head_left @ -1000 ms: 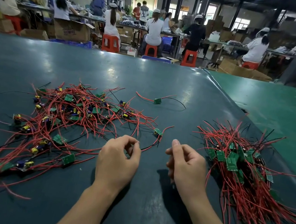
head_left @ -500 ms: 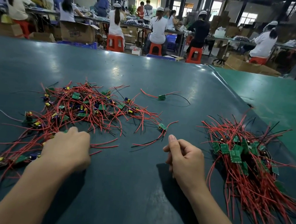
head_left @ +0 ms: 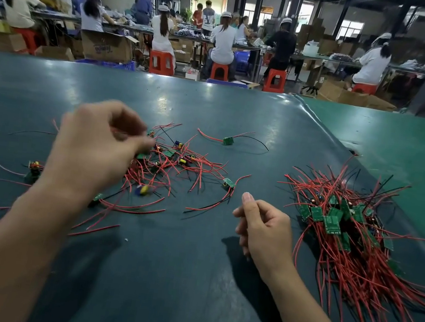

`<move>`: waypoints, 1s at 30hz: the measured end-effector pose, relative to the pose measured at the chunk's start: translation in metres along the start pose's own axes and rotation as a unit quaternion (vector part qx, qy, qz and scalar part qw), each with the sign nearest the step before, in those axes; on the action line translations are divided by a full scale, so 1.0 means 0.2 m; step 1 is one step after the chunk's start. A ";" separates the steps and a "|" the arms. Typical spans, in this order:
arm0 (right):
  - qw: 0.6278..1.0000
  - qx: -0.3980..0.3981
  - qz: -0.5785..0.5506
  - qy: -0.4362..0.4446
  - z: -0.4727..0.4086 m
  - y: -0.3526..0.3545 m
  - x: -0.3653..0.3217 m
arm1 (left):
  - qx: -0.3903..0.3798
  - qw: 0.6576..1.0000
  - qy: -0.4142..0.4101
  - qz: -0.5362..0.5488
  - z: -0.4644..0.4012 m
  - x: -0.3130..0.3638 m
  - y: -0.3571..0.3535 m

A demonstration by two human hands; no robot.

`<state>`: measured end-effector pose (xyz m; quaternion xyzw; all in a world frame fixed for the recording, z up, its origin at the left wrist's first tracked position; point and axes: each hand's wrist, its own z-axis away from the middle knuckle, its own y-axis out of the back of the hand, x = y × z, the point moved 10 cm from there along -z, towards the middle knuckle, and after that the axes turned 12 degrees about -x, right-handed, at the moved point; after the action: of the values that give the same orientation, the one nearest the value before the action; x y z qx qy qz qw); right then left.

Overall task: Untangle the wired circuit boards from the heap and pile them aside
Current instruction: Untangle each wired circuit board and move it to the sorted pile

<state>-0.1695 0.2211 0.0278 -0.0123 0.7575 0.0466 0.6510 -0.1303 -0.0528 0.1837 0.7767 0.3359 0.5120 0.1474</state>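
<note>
heap (head_left: 178, 164) left on table (head_left: 190, 279); pile (head_left: 353, 233) right; lone board (head_left: 227, 141) behind heap

Teal table (head_left: 190, 279) (heap (head_left: 178, 164), pile (head_left: 345, 232))

Table cover (head_left: 190, 279): dark teal, glossy. Adjoining mat (head_left: 408, 159): brighter green. Heap (head_left: 167, 165): red wires, a few black, small green boards, yellow and blue components. Sorted pile (head_left: 345, 232): red wires, green boards, some black leads. Lone board (head_left: 227, 140): green, one red lead, one black. Stools (head_left: 161, 62): red-orange. Cartons (head_left: 107, 47): brown.
</note>
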 end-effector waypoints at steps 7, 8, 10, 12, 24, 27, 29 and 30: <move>0.966 -0.165 -0.190 -0.064 0.01 -0.19 0.01 | -0.007 0.859 -0.010 0.512 0.02 0.06 -0.45; 0.965 -0.150 -0.207 -0.056 0.00 -0.18 0.01 | -0.028 0.844 0.009 0.536 0.04 0.02 -0.55; 0.973 -0.095 -0.211 -0.027 -0.02 -0.11 -0.01 | -0.064 0.830 0.044 0.552 0.10 -0.07 -0.72; 0.981 -0.055 -0.187 -0.023 -0.03 -0.05 -0.01 | -0.090 0.824 0.077 0.554 0.14 -0.16 -0.82; 0.992 -0.037 -0.115 -0.043 -0.02 -0.02 -0.01 | -0.113 0.789 0.160 0.582 0.21 -0.29 -0.96; 0.986 0.007 -0.157 -0.050 -0.02 0.03 0.02 | -0.121 0.721 0.180 0.658 0.21 -0.28 -0.99; 0.977 0.010 -0.202 -0.066 -0.02 0.02 0.04 | -0.126 0.691 0.180 0.688 0.22 -0.26 -0.99; 0.972 0.001 -0.222 -0.073 -0.02 0.01 0.05 | -0.125 0.678 0.180 0.702 0.22 -0.25 -0.99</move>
<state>-0.1754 0.2235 0.0185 -0.1760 0.6860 -0.0995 0.6989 -0.1765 0.0636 0.0156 0.6514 -0.3550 0.6325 -0.2226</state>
